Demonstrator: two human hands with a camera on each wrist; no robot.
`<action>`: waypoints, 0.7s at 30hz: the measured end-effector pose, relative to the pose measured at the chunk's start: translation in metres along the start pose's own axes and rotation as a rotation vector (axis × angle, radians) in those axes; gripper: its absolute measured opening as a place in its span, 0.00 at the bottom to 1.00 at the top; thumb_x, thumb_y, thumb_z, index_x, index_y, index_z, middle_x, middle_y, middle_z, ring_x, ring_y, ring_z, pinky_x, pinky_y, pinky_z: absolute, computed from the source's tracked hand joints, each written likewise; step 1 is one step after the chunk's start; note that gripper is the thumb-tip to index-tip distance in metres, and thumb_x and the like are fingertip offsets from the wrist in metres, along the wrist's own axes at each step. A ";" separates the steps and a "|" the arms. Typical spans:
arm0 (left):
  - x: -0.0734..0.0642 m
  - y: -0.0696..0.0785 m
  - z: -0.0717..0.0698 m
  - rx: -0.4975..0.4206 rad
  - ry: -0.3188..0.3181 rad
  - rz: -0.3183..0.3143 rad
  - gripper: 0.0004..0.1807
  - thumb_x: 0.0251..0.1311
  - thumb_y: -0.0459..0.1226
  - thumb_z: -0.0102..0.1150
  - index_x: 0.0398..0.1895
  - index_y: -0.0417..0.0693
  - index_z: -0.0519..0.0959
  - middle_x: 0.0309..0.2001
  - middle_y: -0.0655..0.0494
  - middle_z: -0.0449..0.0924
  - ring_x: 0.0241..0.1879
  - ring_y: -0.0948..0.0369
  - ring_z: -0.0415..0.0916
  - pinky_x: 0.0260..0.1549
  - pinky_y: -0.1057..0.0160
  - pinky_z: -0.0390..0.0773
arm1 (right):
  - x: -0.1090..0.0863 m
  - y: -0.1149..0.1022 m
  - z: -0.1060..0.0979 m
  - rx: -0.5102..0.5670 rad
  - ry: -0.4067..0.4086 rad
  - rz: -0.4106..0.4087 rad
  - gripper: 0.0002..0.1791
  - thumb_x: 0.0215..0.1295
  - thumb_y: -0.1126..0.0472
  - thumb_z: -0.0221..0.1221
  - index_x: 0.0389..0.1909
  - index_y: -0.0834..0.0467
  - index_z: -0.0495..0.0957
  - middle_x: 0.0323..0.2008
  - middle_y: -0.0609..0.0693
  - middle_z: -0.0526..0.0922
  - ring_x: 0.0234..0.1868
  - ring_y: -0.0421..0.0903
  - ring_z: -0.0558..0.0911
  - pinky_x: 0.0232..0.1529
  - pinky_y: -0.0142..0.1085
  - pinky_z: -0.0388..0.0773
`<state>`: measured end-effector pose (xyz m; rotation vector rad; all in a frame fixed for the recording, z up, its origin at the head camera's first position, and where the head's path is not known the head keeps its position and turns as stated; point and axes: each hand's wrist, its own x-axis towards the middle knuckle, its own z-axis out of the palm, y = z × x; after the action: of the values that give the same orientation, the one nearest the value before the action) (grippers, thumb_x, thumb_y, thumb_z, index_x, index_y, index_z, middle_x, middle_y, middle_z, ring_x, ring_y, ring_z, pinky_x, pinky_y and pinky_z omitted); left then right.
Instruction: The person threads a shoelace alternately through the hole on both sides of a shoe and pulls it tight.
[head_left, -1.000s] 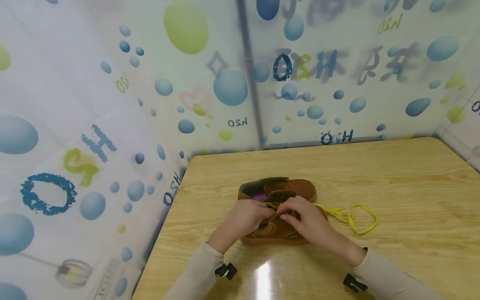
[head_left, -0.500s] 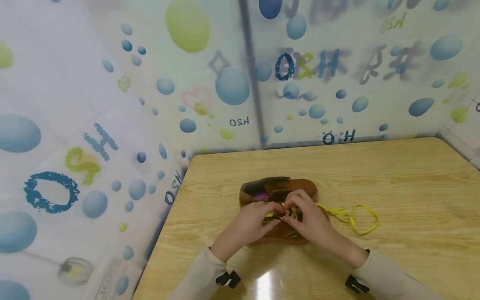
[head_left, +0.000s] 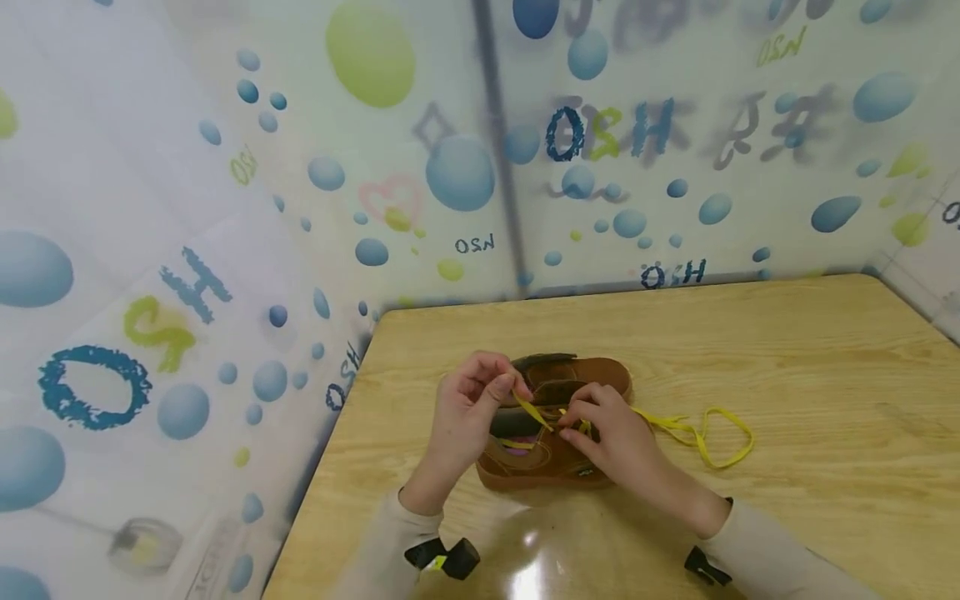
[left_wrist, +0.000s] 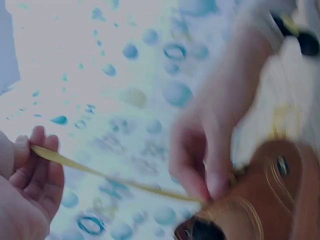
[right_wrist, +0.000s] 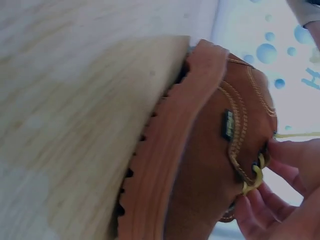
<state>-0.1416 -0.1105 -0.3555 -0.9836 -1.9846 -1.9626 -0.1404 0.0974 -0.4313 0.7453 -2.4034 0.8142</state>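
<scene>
W/ L hand, pinching yellow lace narrowly btwn thumb & fingertip, at approx. 10 o'clock from R hand; raised clear of near shoe, prob. to draw slack out thru eyelet edge. Stretched nearly straight btwn L pinch & shoe in L wrist view, so likely under light tension

W/ R hand, gripping near shoe at lacing edge, thumb on one side & fingers on other, w/ only a narrow gap; prob. to steady shoe against pull from 10 o'clock & hold eyelets within reach. Can't tell if also nipping lace there, as covered by fingertips

Sitting sole-down on table, w/ toe to 3 o'clock & mouth to 9 o'clock: near shoe, prob. set sideways so both hands can reach eyelets. Lying across mouth, a short yellow strip; can't tell if part of same lace

At 12 o'clock of near shoe, just beside: far shoe, also toe to 3 o'clock, w/o a hand on it, prob. parked there to leave near side free

Out at 3 o'clock on table, past R hand: loose lace, looped & slack, prob. left trailing to stay out of way; can't see where joined, as hidden behind R hand
</scene>
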 end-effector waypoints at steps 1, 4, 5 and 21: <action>0.002 0.003 -0.002 -0.023 0.018 -0.028 0.14 0.73 0.36 0.49 0.40 0.29 0.72 0.29 0.57 0.82 0.32 0.67 0.81 0.39 0.64 0.83 | 0.000 0.000 -0.001 -0.003 -0.005 0.008 0.08 0.52 0.60 0.73 0.30 0.48 0.83 0.40 0.47 0.78 0.39 0.43 0.73 0.33 0.33 0.73; 0.005 0.002 -0.008 -0.052 0.038 -0.139 0.12 0.73 0.35 0.49 0.40 0.30 0.72 0.28 0.66 0.80 0.27 0.69 0.79 0.35 0.66 0.83 | 0.001 0.000 -0.002 -0.020 -0.036 0.024 0.07 0.53 0.59 0.73 0.31 0.48 0.84 0.41 0.48 0.78 0.40 0.43 0.73 0.33 0.33 0.73; 0.006 0.002 -0.010 -0.060 0.059 -0.172 0.11 0.73 0.35 0.49 0.39 0.32 0.73 0.27 0.66 0.79 0.26 0.68 0.78 0.33 0.66 0.82 | 0.002 0.000 -0.003 -0.022 -0.050 0.029 0.07 0.54 0.59 0.72 0.31 0.48 0.84 0.42 0.48 0.78 0.40 0.43 0.72 0.33 0.33 0.73; 0.016 -0.037 -0.016 1.055 -0.736 -0.252 0.13 0.70 0.38 0.56 0.25 0.54 0.80 0.20 0.65 0.74 0.18 0.72 0.60 0.22 0.74 0.64 | 0.002 -0.004 -0.002 -0.045 -0.095 0.047 0.05 0.56 0.58 0.71 0.30 0.48 0.83 0.43 0.48 0.77 0.40 0.43 0.70 0.33 0.32 0.72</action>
<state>-0.1798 -0.1170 -0.3749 -1.2034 -3.0405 -0.3079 -0.1392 0.0955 -0.4273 0.7270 -2.5239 0.7568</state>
